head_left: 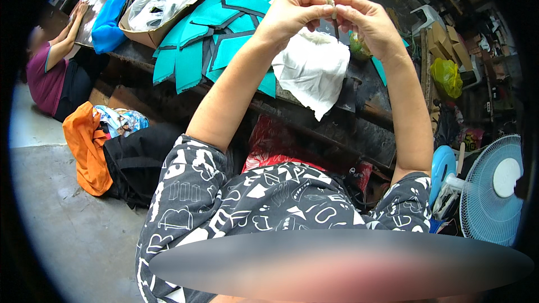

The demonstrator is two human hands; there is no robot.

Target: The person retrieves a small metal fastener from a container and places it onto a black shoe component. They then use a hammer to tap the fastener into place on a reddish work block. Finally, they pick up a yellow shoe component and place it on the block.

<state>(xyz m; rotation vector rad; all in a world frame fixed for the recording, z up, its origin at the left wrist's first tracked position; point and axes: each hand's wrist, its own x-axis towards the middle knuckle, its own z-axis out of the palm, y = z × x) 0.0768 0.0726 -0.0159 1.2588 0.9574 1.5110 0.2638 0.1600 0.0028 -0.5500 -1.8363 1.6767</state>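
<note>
As head view shows, small pale item (330, 1) is held past far edge of white cloth (311, 70), between left hand (297, 14) and right hand (368, 21), about equally near both; long axis seems to point toward cloth, detail too small. 2 hands pinch it, fingertips nearly together. Teal pieces (224, 14) lie left of cloth.

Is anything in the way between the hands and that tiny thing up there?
Nothing visible is. The left hand and right hand both pinch the small pale thing at their fingertips. The white cloth lies nearer the body, not between them.
</note>
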